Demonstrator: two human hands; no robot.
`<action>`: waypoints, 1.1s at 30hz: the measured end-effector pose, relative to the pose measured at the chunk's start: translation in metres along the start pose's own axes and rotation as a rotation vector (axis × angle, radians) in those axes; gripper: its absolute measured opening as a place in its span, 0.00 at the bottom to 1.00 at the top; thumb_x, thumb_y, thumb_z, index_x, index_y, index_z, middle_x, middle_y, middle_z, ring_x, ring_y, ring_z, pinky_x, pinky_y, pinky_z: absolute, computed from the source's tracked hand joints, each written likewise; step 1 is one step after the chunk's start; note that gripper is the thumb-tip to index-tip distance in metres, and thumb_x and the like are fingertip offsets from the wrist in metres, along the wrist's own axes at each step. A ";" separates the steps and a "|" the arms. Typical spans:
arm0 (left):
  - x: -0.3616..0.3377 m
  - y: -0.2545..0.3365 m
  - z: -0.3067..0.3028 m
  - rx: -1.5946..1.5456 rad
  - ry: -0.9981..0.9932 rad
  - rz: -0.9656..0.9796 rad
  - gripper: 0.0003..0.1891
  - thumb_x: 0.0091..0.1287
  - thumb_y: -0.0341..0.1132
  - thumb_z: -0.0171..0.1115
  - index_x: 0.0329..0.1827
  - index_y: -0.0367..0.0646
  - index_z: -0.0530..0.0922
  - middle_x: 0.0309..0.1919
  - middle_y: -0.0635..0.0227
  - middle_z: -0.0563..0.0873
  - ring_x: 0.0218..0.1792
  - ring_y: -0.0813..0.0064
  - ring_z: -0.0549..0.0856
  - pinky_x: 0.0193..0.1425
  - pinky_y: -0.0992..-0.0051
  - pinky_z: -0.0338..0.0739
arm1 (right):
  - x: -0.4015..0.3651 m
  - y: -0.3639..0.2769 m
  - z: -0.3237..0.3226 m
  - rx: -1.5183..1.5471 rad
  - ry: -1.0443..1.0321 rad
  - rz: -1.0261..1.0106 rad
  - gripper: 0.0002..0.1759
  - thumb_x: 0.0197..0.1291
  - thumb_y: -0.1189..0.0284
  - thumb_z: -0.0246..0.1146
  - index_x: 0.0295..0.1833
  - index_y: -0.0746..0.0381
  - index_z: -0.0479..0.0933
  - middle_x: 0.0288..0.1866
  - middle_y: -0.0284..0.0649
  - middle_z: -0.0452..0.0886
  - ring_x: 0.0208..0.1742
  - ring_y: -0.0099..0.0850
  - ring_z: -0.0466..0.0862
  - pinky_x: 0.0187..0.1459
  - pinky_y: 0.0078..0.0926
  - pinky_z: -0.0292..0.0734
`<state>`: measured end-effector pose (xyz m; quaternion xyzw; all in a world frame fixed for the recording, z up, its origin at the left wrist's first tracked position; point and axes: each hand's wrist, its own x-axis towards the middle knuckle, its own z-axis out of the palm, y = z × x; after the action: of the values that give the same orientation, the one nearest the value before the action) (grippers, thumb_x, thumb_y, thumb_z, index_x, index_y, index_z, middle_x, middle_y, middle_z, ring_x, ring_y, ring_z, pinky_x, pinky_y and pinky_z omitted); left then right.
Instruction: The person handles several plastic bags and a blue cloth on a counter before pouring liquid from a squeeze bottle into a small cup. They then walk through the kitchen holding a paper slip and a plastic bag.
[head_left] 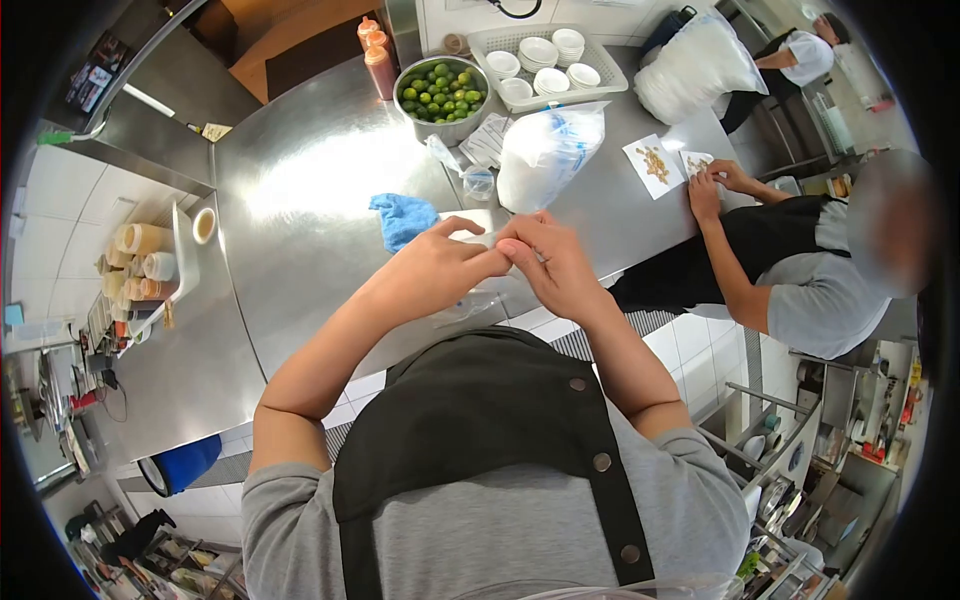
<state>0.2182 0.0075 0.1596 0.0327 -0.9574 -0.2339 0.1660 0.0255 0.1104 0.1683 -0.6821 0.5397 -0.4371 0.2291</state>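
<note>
Above the steel counter point(310, 240), my left hand point(432, 268) and my right hand point(552, 262) meet in front of my chest, fingertips touching. Both have their fingers bent and pressed together; whatever lies between them, if anything, is too small or hidden to name. Just beyond the left hand lies a crumpled blue cloth point(403, 220). Something white and flat point(472, 222) shows partly behind my fingers. Beneath my hands there is a clear plastic bag point(466, 308) at the counter edge. A large bag with white contents point(550, 155) stands behind my right hand.
A bowl of limes point(441, 92), sauce bottles point(378, 70) and a basket of white bowls point(610, 75) line the back. At right a co-worker point(790, 260) handles small pieces on white paper point(653, 166). A tray of containers point(180, 262) is at left.
</note>
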 end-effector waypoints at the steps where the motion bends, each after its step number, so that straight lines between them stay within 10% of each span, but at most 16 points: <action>1: 0.003 0.000 -0.002 -0.058 0.043 -0.011 0.09 0.65 0.29 0.65 0.46 0.48 0.79 0.32 0.70 0.87 0.46 0.67 0.87 0.68 0.58 0.75 | -0.001 0.006 -0.006 0.000 -0.033 -0.019 0.07 0.64 0.74 0.71 0.38 0.63 0.78 0.29 0.33 0.79 0.33 0.24 0.75 0.42 0.24 0.70; 12: 0.068 -0.014 -0.024 -0.635 0.292 -0.216 0.03 0.69 0.23 0.65 0.41 0.38 0.85 0.37 0.65 0.86 0.35 0.72 0.85 0.44 0.73 0.78 | 0.009 0.050 -0.113 0.505 0.029 0.329 0.05 0.64 0.76 0.71 0.41 0.64 0.82 0.35 0.30 0.82 0.35 0.17 0.77 0.39 0.17 0.72; 20: 0.124 -0.048 0.014 -0.763 0.707 -0.612 0.04 0.71 0.30 0.68 0.42 0.38 0.83 0.34 0.74 0.81 0.23 0.87 0.76 0.23 0.81 0.69 | 0.059 0.073 -0.086 0.058 0.456 0.218 0.04 0.63 0.75 0.71 0.40 0.64 0.85 0.43 0.32 0.81 0.31 0.17 0.76 0.34 0.18 0.72; 28: 0.129 -0.086 0.031 -1.443 0.475 -0.785 0.08 0.74 0.35 0.65 0.40 0.40 0.84 0.31 0.74 0.84 0.29 0.84 0.80 0.34 0.78 0.75 | 0.073 0.115 -0.091 0.082 0.443 0.366 0.07 0.66 0.71 0.70 0.39 0.65 0.85 0.43 0.35 0.85 0.33 0.24 0.80 0.36 0.23 0.76; 33: 0.121 -0.110 0.070 -1.187 0.445 -0.905 0.11 0.76 0.37 0.62 0.46 0.36 0.82 0.37 0.66 0.87 0.39 0.79 0.86 0.50 0.73 0.82 | 0.051 0.149 -0.062 0.904 0.430 0.413 0.15 0.70 0.61 0.67 0.55 0.57 0.83 0.46 0.37 0.86 0.45 0.27 0.83 0.51 0.30 0.81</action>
<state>0.0791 -0.0766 0.0870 0.3721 -0.5097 -0.7402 0.2322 -0.1053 0.0260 0.1007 -0.2905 0.4553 -0.7014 0.4652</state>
